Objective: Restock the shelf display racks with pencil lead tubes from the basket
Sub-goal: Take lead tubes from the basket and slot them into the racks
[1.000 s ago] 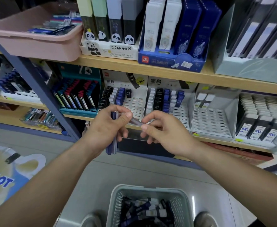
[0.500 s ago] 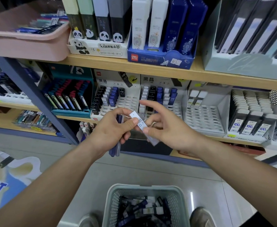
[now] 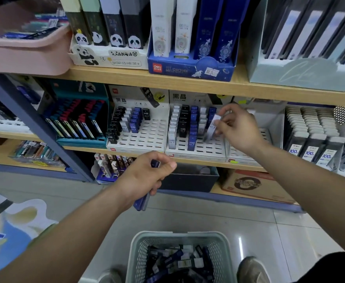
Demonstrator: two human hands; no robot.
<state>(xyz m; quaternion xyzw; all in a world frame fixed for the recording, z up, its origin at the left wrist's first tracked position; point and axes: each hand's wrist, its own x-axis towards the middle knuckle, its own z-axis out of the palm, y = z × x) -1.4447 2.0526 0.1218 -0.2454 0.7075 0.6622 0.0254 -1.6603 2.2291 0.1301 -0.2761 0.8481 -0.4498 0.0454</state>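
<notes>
Over the right-hand display rack [image 3: 208,149] on the middle shelf [image 3: 198,160], the right hand [image 3: 241,129] pinches a white lead tube [image 3: 212,127] between thumb and fingers [image 3: 228,109]. The tube is tilted, its lower end close above the open slots in the rack's right part. The left hand [image 3: 147,176] hangs lower, in front of the shelf edge, with its fingers curled round a few blue tubes [image 3: 142,203] that stick out below the fist. More tubes lie loose in the basket [image 3: 134,252] on the floor between the feet. The likeliest slip is the tilt: a tube that goes in slanted could catch on a slot's edge or lean into the blue column [image 3: 193,127] just beside it and push those tubes askew. A white tube set down in a blue or black column would also spoil the sorting. The bundle in the left hand is held only at its upper part, so a loosened grip could send a tube to the floor. Open room is good in the front rows, where many slots are bare. It is tighter behind, under the upper shelf board [image 3: 188,84], and to the right, where the rack's wall meets the next rack [image 3: 266,135].
</notes>
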